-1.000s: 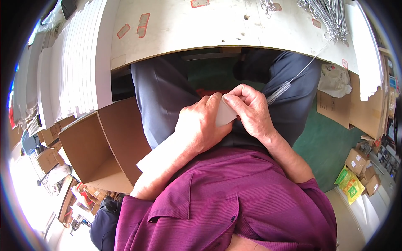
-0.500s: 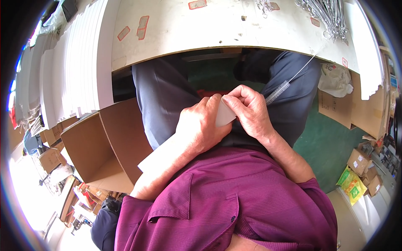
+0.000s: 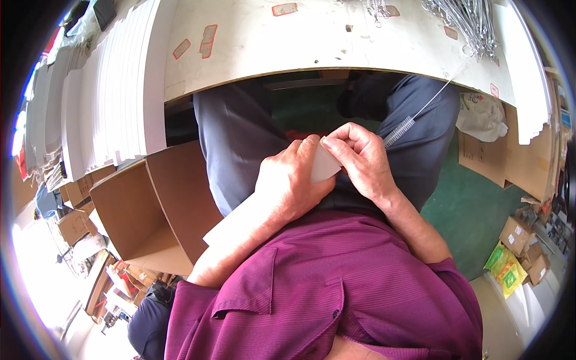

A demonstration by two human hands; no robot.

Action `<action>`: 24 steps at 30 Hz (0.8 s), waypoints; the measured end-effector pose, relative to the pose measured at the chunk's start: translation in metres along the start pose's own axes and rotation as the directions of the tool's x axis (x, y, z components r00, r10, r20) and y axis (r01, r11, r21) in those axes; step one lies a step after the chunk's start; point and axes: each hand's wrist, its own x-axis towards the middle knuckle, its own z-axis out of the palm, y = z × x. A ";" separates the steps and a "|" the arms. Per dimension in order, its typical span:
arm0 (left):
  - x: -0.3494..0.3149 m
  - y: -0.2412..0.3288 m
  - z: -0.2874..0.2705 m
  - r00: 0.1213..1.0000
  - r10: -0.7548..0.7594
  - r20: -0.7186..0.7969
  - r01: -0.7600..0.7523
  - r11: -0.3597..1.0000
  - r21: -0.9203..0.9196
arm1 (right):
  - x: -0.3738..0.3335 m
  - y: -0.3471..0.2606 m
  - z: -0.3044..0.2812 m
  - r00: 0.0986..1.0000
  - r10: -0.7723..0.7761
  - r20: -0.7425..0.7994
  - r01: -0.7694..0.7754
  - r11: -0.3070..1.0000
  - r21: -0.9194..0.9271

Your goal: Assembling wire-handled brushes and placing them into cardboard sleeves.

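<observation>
A long, narrow white carton (image 3: 324,166) lies beneath my left forearm, and its far end shows between my hands. My left hand (image 3: 292,175) is wrapped round it. At that end, the thumb and fingertips of my right hand (image 3: 363,161) pinch the carton's edge. A thin wire brush (image 3: 398,132) with a bristled tip slants past my right hand over the right thigh, its wire running up to the table edge. Whether my right hand touches the brush I cannot tell.
On the white table (image 3: 258,45) lie bundled wire brushes (image 3: 471,27) at the far right. White cartons (image 3: 114,90) stand packed at the left. Below them is an open cardboard box (image 3: 135,216). A plastic bag (image 3: 482,117) and a yellow-green packet (image 3: 506,269) are at the right.
Both hands keep the same grip on the carton. The whole view has shifted slightly; little else differs.
</observation>
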 end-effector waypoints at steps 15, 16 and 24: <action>0.002 -0.005 -0.011 0.995 0.037 -0.090 -0.035 0.999 0.027 | -0.006 -0.017 0.005 0.999 -0.019 0.030 0.022 0.996 -0.091; 0.003 -0.006 -0.012 0.993 0.055 -0.100 -0.052 0.998 0.031 | -0.006 -0.018 0.007 0.999 -0.041 0.021 0.043 0.993 -0.108; 0.003 -0.007 -0.011 0.987 0.084 -0.136 -0.080 0.996 0.034 | -0.007 -0.019 0.007 0.999 -0.036 0.008 0.036 0.993 -0.108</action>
